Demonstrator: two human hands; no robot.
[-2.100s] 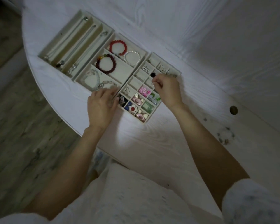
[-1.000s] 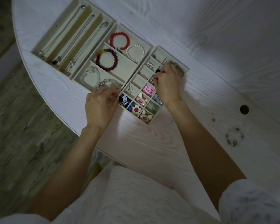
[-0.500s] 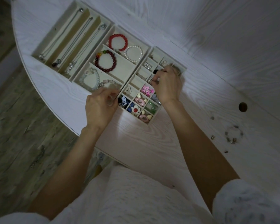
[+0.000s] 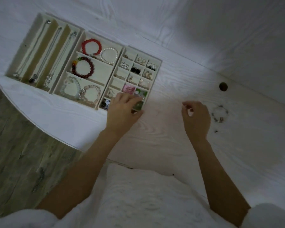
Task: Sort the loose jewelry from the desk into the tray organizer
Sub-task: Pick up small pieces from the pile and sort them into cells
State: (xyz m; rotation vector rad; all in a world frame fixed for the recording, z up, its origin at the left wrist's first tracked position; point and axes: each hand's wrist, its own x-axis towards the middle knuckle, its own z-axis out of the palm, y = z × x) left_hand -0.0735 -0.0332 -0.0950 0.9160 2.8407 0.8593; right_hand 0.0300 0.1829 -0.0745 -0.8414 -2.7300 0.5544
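The cream tray organizer sits at the desk's far left in three parts: a necklace tray (image 4: pixel 31 46), a bracelet tray (image 4: pixel 104 66) and a small-compartment tray (image 4: pixel 160 63) with earrings and charms. My left hand (image 4: pixel 122 111) rests with spread fingers on that small tray's near corner, covering its nearest compartments. My right hand (image 4: pixel 196 117) hovers over bare desk to the tray's right, fingers loosely curled, with nothing visible in them. A loose beaded bracelet (image 4: pixel 219 120) lies on the desk just right of my right hand, with a tiny dark piece (image 4: pixel 216 131) below it.
The white wood-grain desk (image 4: pixel 163 137) has a curved edge at the left, with floor (image 4: pixel 23 153) beyond it. A round cable hole (image 4: pixel 223 86) is at the back right. White clothing fills the bottom of the view.
My right hand has left the small-compartment tray and moved right, toward the loose bracelet. My left hand has shifted right from the bracelet tray's edge onto the small tray's near corner.
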